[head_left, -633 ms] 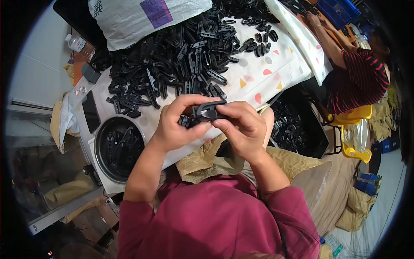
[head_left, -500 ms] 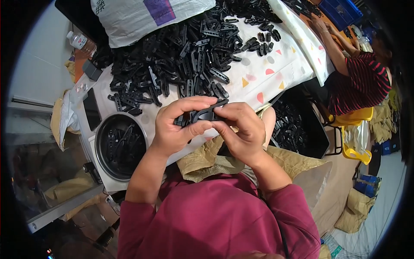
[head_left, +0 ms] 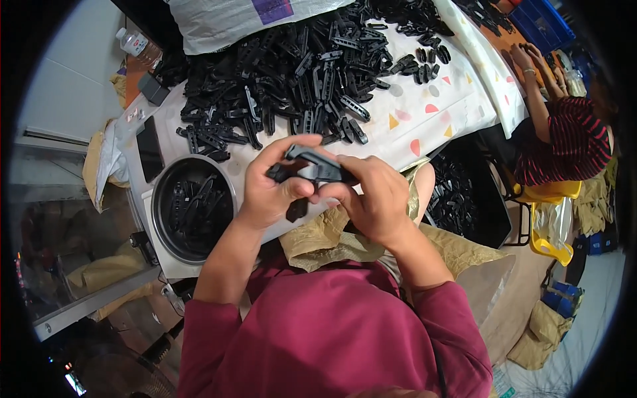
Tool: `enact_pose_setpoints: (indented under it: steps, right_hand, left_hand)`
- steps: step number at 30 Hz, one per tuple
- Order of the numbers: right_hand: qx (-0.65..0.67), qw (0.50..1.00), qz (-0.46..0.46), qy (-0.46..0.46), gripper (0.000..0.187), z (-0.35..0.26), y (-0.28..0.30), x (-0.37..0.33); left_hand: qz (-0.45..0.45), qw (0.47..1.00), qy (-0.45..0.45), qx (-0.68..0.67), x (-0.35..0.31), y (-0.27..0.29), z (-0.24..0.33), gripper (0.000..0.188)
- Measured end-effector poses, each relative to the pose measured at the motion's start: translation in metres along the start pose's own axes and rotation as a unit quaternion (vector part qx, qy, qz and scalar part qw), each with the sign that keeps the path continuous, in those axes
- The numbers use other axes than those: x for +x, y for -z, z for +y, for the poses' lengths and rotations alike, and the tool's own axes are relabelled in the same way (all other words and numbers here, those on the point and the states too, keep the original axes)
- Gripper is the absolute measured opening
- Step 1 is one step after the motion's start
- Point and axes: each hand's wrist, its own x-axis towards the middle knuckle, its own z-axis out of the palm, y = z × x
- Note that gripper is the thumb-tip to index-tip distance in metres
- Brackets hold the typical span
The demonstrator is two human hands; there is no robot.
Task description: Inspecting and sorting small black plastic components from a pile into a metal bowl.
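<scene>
In front of my chest, both hands hold a long, narrow black plastic part point(head_left: 318, 167) with a curved upper piece. My left hand point(head_left: 269, 189) grips its left end between the curled fingers and the thumb. On its right end, the thumb and fingers of my right hand point(head_left: 377, 199) are closed. Another small dark piece point(head_left: 296, 210) shows under my left thumb; whether it is held or joined to the part cannot be told. Beyond my hands lies a large heap of similar black plastic parts point(head_left: 298, 86) on the patterned tablecloth point(head_left: 411, 106).
A round metal bowl point(head_left: 232, 225) with black parts stands at the left, near a dark phone point(head_left: 150, 149). A white sack point(head_left: 225, 23) and a bottle point(head_left: 138, 45) are farther back. On the right are a black crate point(head_left: 494, 232) of parts and a person in a striped shirt point(head_left: 567, 142).
The part has tilted and turned between my fingers, its curved piece now raised at the left. The whole view has shifted slightly, with the table appearing farther right and higher.
</scene>
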Motion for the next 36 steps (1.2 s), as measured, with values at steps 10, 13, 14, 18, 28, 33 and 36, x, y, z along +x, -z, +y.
enact_pose_setpoints:
  steps: [10, 13, 14, 18, 28, 33, 36]
  right_hand:
    - [-0.187, 0.951, -0.12, -0.217, 0.035, 0.178, -0.006, 0.023]
    - [-0.271, 0.956, -0.071, -0.089, 0.037, 0.172, -0.023, 0.04]
    - [-0.292, 0.948, -0.094, -0.087, 0.03, 0.174, -0.026, 0.039]
    - [-0.332, 0.936, -0.112, -0.045, 0.016, 0.165, -0.026, 0.039]
    - [-0.129, 0.958, -0.041, -0.255, 0.024, 0.144, -0.001, 0.008]
    - [-0.118, 0.939, 0.001, -0.324, 0.021, 0.137, -0.001, 0.001]
    - [0.132, 0.896, 0.085, -0.415, 0.021, 0.121, 0.0, 0.003]
  left_hand:
    - [0.204, 0.493, 0.232, 0.814, -0.068, 0.1, 0.071, 0.046]
    - [0.154, 0.413, 0.08, 0.894, -0.07, 0.104, 0.062, 0.046]
    - [0.145, 0.435, 0.021, 0.889, -0.057, 0.1, 0.055, 0.043]
    - [0.064, 0.647, -0.057, 0.758, -0.001, 0.075, 0.014, 0.026]
    - [0.017, 0.599, 0.075, 0.797, 0.083, 0.031, -0.073, 0.021]
    - [0.02, 0.628, 0.048, 0.776, 0.07, 0.034, -0.075, 0.018]
    - [0.021, 0.645, 0.014, 0.764, 0.061, 0.037, -0.077, 0.018]
